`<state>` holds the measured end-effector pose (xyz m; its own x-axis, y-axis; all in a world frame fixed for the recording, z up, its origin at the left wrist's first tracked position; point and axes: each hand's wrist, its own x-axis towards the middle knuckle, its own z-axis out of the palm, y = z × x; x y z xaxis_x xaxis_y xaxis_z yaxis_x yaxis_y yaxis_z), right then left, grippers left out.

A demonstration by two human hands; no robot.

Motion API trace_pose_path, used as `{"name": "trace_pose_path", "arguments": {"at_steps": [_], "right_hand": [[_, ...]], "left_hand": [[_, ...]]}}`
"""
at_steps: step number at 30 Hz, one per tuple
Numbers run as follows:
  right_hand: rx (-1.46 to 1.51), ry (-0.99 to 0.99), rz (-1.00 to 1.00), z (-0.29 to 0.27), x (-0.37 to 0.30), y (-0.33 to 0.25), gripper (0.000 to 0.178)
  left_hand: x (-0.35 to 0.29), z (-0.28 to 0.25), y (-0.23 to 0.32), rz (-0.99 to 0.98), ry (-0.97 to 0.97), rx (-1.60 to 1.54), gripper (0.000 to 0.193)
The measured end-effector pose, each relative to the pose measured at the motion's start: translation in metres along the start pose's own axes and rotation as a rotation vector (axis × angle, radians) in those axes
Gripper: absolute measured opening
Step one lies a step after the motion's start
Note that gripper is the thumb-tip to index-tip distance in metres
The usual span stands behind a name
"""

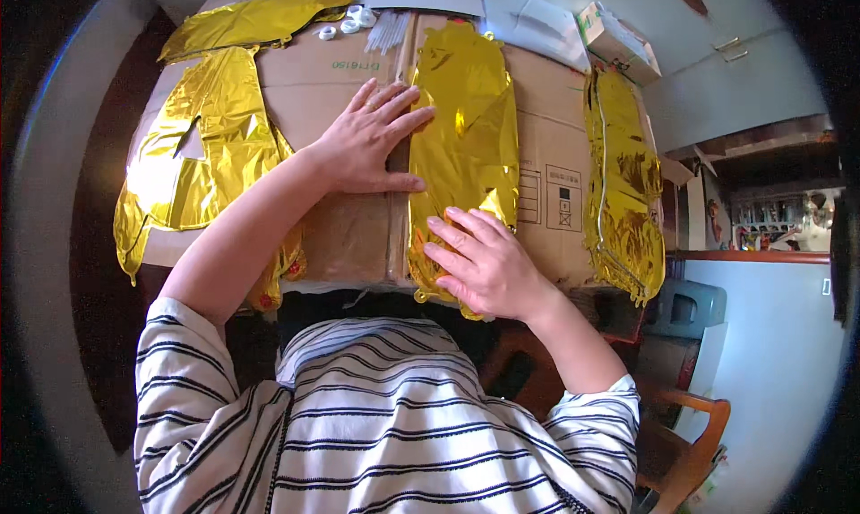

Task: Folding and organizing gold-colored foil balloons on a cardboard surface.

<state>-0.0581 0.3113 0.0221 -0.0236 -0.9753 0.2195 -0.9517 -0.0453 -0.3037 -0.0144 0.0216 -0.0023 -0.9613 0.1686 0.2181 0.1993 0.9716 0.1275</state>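
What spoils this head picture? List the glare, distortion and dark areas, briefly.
Head view: strong glare on the crinkled gold foil balloon at left, lesser shine on the middle gold foil balloon under the left hand and right hand; fisheye bends the cardboard box edges toward the rim; black vignette fills the corners; hands and foil look sharp.

The middle balloon [466, 147] is thin gold foil, mirror-glossy and finely creased; the left balloon [202, 142] and right balloon [623, 192] show the same crinkled metallic sheen. Beneath them the cardboard box [345, 236] is matt brown paperboard, slightly rough. The chair [690, 424] is varnished wood, the striped shirt [385, 424] soft cloth
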Motion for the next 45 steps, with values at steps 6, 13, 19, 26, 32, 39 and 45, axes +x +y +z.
{"name": "trace_pose_path", "arguments": {"at_steps": [6,13,19,26,32,39,45], "right_hand": [[0.0,0.135,0.04,-0.003,-0.001,0.003,0.04],[-0.163,0.198,0.277,-0.008,-0.03,0.022,0.035],[-0.076,0.257,0.265,-0.014,-0.047,0.028,0.033],[-0.124,0.313,0.298,-0.033,-0.037,0.078,0.027],[-0.114,0.139,0.232,-0.024,-0.02,0.085,0.031],[-0.121,0.168,0.239,-0.019,-0.016,0.081,0.032],[-0.204,0.146,0.216,-0.015,-0.009,0.078,0.036]], "left_hand": [[0.001,0.002,-0.002,0.026,0.055,-0.046,0.107],[0.001,0.002,-0.004,0.021,0.033,-0.042,0.11],[0.001,0.002,-0.004,0.001,-0.004,-0.034,0.108],[0.003,0.005,-0.006,-0.004,-0.019,-0.033,0.109],[0.002,0.008,-0.008,-0.004,-0.022,-0.036,0.109],[0.003,0.002,-0.004,-0.011,-0.039,-0.043,0.106],[0.005,-0.002,-0.002,-0.023,-0.066,-0.032,0.108]]}}
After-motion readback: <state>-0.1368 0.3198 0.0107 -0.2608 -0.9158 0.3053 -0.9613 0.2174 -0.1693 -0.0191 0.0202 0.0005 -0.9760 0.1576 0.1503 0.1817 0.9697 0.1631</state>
